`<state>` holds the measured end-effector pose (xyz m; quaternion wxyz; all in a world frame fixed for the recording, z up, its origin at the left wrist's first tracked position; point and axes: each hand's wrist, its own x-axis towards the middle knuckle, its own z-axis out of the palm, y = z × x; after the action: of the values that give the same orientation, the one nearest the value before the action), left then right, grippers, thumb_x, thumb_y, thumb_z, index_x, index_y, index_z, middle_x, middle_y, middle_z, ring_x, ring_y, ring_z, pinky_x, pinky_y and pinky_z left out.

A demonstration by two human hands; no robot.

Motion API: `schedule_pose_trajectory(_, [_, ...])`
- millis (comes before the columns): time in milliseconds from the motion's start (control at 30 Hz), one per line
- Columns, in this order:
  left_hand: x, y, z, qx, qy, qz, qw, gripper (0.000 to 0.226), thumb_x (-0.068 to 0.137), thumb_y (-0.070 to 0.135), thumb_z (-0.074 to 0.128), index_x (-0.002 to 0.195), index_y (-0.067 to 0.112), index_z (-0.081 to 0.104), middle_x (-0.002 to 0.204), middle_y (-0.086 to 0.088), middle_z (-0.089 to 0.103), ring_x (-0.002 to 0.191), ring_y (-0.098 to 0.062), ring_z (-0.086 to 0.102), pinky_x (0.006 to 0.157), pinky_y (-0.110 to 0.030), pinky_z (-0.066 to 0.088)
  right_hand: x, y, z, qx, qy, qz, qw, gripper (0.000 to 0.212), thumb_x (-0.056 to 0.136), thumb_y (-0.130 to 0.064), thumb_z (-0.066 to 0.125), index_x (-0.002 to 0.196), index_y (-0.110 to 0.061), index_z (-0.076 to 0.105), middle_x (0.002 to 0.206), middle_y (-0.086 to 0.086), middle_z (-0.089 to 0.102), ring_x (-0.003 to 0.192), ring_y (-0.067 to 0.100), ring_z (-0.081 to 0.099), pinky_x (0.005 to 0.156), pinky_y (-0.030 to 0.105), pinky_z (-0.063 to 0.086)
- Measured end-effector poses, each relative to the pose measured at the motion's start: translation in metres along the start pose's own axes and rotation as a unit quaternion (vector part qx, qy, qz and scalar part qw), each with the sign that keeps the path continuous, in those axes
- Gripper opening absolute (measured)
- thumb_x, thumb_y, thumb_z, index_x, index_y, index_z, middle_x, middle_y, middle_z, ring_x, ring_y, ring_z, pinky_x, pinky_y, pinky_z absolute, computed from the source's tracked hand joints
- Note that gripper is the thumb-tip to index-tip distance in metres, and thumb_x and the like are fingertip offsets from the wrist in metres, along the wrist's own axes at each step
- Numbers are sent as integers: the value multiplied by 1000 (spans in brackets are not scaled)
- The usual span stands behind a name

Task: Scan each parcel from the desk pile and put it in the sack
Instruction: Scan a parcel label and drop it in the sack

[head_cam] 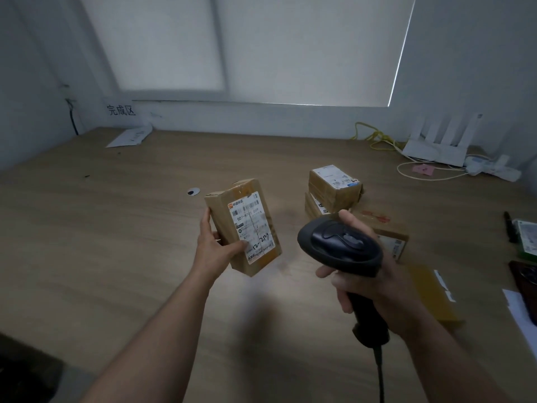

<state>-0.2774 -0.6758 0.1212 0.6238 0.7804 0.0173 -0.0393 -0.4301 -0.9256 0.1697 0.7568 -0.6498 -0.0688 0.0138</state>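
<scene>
Wooden desk [116,228], taped parcel pile [334,189]

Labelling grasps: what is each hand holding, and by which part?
Left hand holds a labelled parcel by its lower left edge, thumb on the front face. Right hand grips the scanner by its handle.

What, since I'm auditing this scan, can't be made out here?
Head view only.
Sack: none recognisable.
Desk pile: lower parcels hidden behind the right hand and scanner.
Held parcel: label print too small; left hand covers its corner.
Green item: cut by right edge.
</scene>
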Motion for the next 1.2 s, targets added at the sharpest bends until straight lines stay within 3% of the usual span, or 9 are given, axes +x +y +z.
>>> schedule_pose_trajectory(100, [-12,-2,-8,12,18,-7,1000,112,71,0,81,150,38,11,109,2,57,108,-23,59,89,-47,54,4,6,3,-5,-21,8,1000,101,57,-20,87,136,-54,35,89,24,67,51,23,56,52,35,49])
schedule_pose_trajectory(200, [-24,-4,-20,24,41,-17,999,107,73,0,79,150,35,13,106,5,57,113,-24,57,95,-51,51,7,14,10,5,-39,1,999,94,64,-2,77,137,-45,36,87,15,69,47,23,54,49,34,49])
schedule_pose_trajectory(400, [-46,-20,-49,40,86,-37,995,110,74,4,80,151,39,9,110,2,57,113,-24,57,86,-43,53,10,23,34,20,-67,17,997,96,64,-9,82,139,-46,34,83,10,69,48,25,54,55,42,48])
schedule_pose_trajectory(500, [-51,-29,-69,23,87,-38,995,113,74,3,80,151,42,8,110,2,55,112,-24,57,80,-39,51,10,27,55,14,-76,19,997,96,66,-1,75,142,-41,31,82,8,69,46,23,54,50,36,49])
schedule_pose_trajectory(733, [-67,-45,-145,-11,92,-25,995,113,72,3,81,149,46,10,113,-2,58,111,-23,59,91,-49,53,12,28,136,-45,-58,18,997,101,67,0,80,144,-39,28,90,9,71,49,23,56,47,32,50])
schedule_pose_trajectory(1000, [-110,-87,-291,-20,169,15,985,108,71,10,82,147,47,15,114,2,58,105,-13,59,83,-35,53,36,42,289,-97,-63,-18,993,98,70,14,73,132,-51,34,94,8,69,49,24,53,45,31,48])
schedule_pose_trajectory(1067, [-124,-98,-326,-30,184,16,982,108,72,9,82,148,45,14,115,2,56,104,-13,59,75,-27,52,43,48,328,-96,-84,-24,992,98,71,14,73,135,-49,33,91,7,68,49,24,52,46,31,48])
schedule_pose_trajectory(1200, [-154,-115,-392,-36,221,12,975,104,74,8,81,148,41,16,112,8,53,97,-4,56,65,-12,44,57,59,400,-98,-133,-18,986,99,70,13,74,139,-44,32,106,10,67,49,24,52,46,31,49])
